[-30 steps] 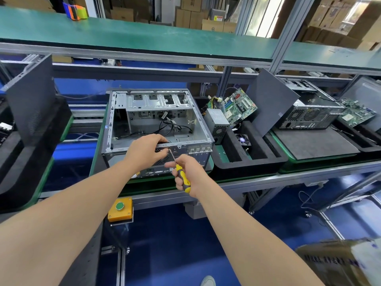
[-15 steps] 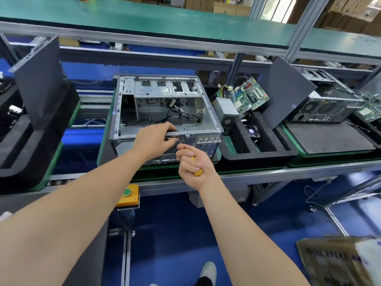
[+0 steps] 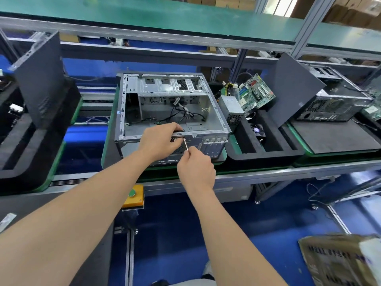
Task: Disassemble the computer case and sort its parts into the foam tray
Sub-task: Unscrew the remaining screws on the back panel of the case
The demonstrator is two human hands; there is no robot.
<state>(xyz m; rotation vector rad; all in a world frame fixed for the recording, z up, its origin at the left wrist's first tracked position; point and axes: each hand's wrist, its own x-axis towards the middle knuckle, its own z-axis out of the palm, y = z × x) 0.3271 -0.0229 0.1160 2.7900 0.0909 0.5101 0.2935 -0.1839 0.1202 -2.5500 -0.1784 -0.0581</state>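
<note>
On computer case (image 3: 171,85) rail: left hand (image 3: 160,139) grip curled over; right hand (image 3: 195,168) grip clenches screwdriver (image 3: 186,145), tip just below.

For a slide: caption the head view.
Left hand grips the open computer case; right hand holds a screwdriver against its near panel.

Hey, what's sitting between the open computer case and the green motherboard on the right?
A grey power supply stands there, between the computer case and the motherboard, seen in the head view.

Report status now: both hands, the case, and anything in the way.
Left hand grips case rim. Right hand holds screwdriver, tip just below rim. Loose cables inside case; nothing blocks the hands.
</note>
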